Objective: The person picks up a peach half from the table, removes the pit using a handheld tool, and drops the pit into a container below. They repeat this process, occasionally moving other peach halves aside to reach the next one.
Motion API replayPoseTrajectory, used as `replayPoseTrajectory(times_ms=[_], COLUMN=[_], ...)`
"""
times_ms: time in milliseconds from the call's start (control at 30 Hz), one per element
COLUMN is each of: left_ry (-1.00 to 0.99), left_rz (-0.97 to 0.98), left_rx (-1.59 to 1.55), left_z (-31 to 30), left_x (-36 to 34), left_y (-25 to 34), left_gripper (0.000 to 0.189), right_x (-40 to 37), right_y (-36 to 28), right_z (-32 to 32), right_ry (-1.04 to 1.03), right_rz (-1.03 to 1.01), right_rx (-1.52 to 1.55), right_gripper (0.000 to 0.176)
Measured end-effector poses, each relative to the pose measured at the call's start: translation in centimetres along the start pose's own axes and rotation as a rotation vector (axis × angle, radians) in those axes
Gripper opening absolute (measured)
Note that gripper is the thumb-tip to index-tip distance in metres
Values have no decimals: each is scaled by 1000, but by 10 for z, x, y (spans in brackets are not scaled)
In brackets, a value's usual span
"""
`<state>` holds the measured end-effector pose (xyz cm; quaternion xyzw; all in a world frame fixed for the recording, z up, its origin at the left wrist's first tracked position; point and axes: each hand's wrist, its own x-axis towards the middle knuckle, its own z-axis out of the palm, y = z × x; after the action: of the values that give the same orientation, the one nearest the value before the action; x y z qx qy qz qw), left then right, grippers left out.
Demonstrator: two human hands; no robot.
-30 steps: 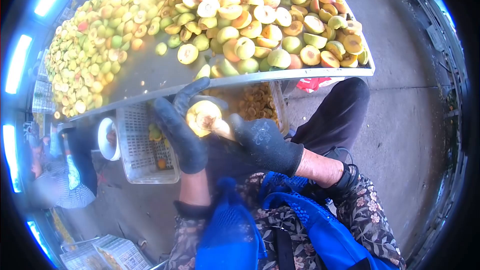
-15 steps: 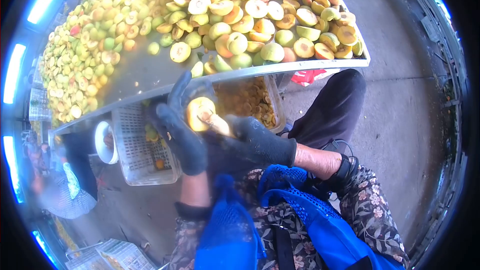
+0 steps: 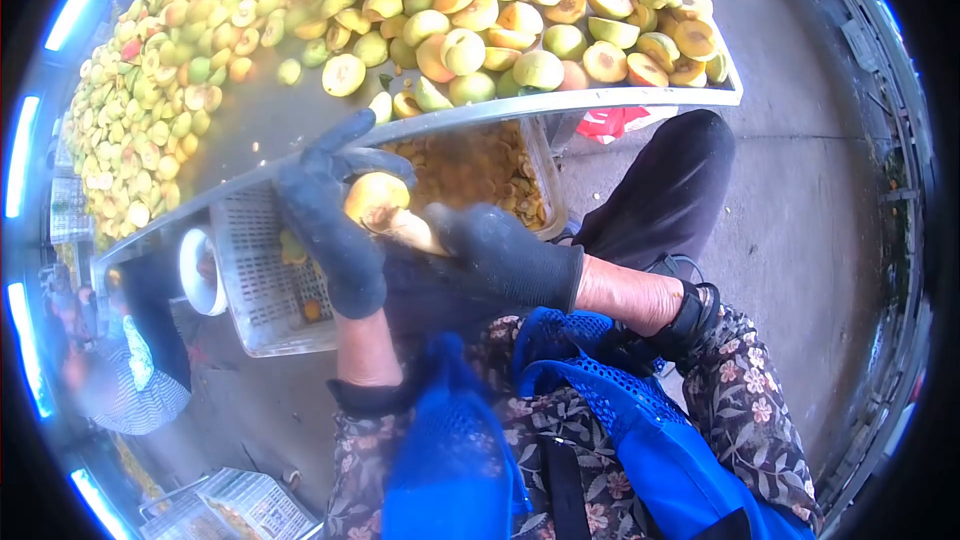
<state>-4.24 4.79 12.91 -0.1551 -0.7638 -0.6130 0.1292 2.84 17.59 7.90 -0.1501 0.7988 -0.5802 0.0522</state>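
My left hand (image 3: 335,215), in a dark glove, is wrapped round a yellow fruit half (image 3: 375,197), its thumb and fingers along the sides. My right hand (image 3: 505,255), gloved too, is closed on a pale, light-coloured handle (image 3: 415,232) whose far end meets the fruit's cut face. The tip of the tool is hidden at the fruit. Both hands are just below the metal edge of the table (image 3: 560,100), over my lap. Many halved fruits (image 3: 465,50) are heaped on that table.
Below the table edge are a bin of small fruit pieces (image 3: 490,165) and a white slotted crate (image 3: 265,260) with a few fruits. A white bowl (image 3: 203,272) is left of the crate. Another person (image 3: 140,380) is at the far left, near more crates (image 3: 235,505).
Both hands, with the fruit and the tool, have shifted a little left and down in view. The table edge and the heap also sit slightly differently, as the view has moved.
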Motion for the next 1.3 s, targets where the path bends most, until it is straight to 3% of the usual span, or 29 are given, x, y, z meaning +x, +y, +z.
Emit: replayPoseTrajectory(times_ms=[100,167,233,267,367,400,467,533,633,667,700,733,767,833,900,1000,1067,1167,1200,1233,1300], left_ry=[-50,-158,-244,-271,-341,-362,-134,46,216,153,92,115,136,150,58,-311,-496,-488,-408,-347,-213], left_rz=[-227,-140,-124,-148,-197,-214,-340,-364,-234,-145,-52,182,405,205,19,-242,-20,28,165,-37,-428], left_rx=[-233,-168,-330,-520,-1093,-1283,-1193,-1046,-784,-641,-498,154,809,722,672,674,780,649,636,404,-65], left_z=[-5,-7,-5,-2,7,10,13,7,-24,-48,-76,-103,-121,-129,-113,-40,-16,-17,-18,-20,-27], left_x=[0,1,-1,-3,-4,-5,-10,-13,0,0,2,10,19,31,38,61,75,99,106,106,101], left_y=[12,12,8,2,-24,-33,-50,-61,-75,-81,-88,-95,-102,-105,-98,-72,-110,-141,-140,-138,-115], left_gripper=[86,85,83,81,76,75,74,67,47,44,41,38,34,30,33,40,38,35,34,34,35], right_x=[3,1,1,1,7,7,7,5,9,12,-2,-2,-6,-16,-19,-18,-20,-23,-21,-18,-6], right_y=[0,-2,1,2,9,12,20,43,66,72,107,115,122,132,134,136,136,134,128,121,90], right_z=[-5,-10,-15,-16,-7,-11,-24,-5,-26,-38,-34,-39,-42,-39,-32,-25,-28,-36,-39,-40,-44], right_ry=[-187,-262,-204,-177,-238,-377,-665,-601,-498,-413,-152,-324,-305,-283,-299,-343,-330,-283,-268,-256,15], right_rz=[92,85,24,-9,-39,143,520,340,412,446,2,301,325,364,322,342,310,313,334,353,89], right_rx=[434,681,364,204,626,780,1071,1083,680,262,-497,-802,-706,-513,-517,-520,-517,-499,-472,-441,-500], right_gripper=[28,29,35,39,29,27,24,23,19,17,21,27,28,31,31,31,31,34,35,36,38])
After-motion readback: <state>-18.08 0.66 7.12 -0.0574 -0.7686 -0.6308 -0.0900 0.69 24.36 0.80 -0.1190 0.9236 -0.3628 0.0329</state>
